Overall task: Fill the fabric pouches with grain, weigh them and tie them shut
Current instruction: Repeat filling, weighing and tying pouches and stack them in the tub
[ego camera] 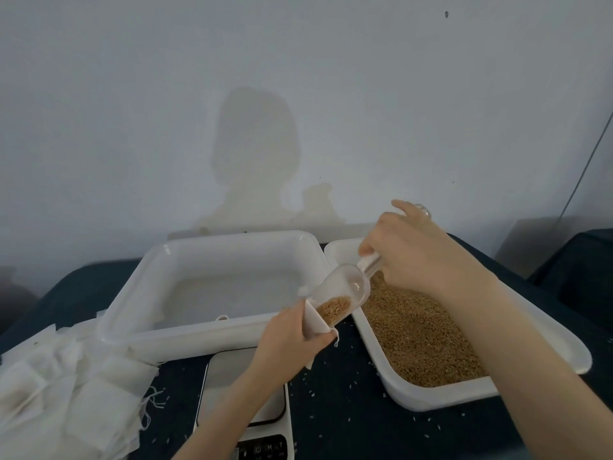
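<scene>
My left hand [288, 340] grips a small white fabric pouch [315, 322] with its mouth held open, above the dark table between the two trays. My right hand [414, 250] holds the handle of a clear plastic scoop [345, 288], tilted down to the left. The scoop's lip rests in the pouch mouth and brown grain [333, 307] lies at its lower end. To the right stands a white tray [431, 398] filled with brown grain [421, 340]. A digital scale [229, 376] sits under my left forearm.
A large white tray [212, 333] stands at centre left, with a pouch string showing near its front wall. A heap of flat fabric pouches [66, 393] lies at the left. Loose grains dot the dark tablecloth [348, 419]. A pale wall rises behind.
</scene>
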Motion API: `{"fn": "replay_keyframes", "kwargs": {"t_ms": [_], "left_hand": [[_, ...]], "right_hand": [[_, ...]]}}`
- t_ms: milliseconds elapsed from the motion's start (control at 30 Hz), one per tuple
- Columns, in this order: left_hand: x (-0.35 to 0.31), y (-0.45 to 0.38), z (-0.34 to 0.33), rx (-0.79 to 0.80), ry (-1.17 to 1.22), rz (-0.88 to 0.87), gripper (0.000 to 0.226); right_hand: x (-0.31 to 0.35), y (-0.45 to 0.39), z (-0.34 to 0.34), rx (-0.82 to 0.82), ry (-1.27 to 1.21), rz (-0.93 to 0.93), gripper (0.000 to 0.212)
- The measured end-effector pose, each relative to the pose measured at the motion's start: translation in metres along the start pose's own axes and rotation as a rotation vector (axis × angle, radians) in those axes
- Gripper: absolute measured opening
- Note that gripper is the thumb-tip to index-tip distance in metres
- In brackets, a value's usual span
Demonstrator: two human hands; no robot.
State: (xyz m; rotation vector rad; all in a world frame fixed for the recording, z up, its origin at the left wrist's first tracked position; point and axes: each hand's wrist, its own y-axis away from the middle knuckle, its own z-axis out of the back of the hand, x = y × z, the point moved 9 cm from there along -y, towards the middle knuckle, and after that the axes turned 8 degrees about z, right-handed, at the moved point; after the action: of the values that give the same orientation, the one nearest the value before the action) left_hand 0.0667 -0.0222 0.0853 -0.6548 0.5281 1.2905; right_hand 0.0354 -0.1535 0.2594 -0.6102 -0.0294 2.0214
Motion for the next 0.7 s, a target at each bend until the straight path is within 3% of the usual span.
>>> {"fn": "replay_keyframes", "kwargs": {"t_ms": [133,367,500,700], "left_hand": [[-0.001,-0.001,-0.001,-0.008,0.085,0.037,0.040],[0.008,-0.003,-0.002,0.003,0.112,0.137,0.047],[0.013,-0.006,0.006,-0.001,0.150,0.134,0.035],[0.014,-0.006,0.021,0.019,0.194,0.069,0.006]], "right_hand": [[0.017,-0.008,0.004,-0.015,0.157,0.017,0.038],[0.031,-0.007,0.004,-0.058,0.248,0.056,0.043],[0.012,0.003,-0.003,-0.065,0.107,0.012,0.046],[-0.019,0.030,-0.051,0.067,-0.271,-0.079,0.027]]}}
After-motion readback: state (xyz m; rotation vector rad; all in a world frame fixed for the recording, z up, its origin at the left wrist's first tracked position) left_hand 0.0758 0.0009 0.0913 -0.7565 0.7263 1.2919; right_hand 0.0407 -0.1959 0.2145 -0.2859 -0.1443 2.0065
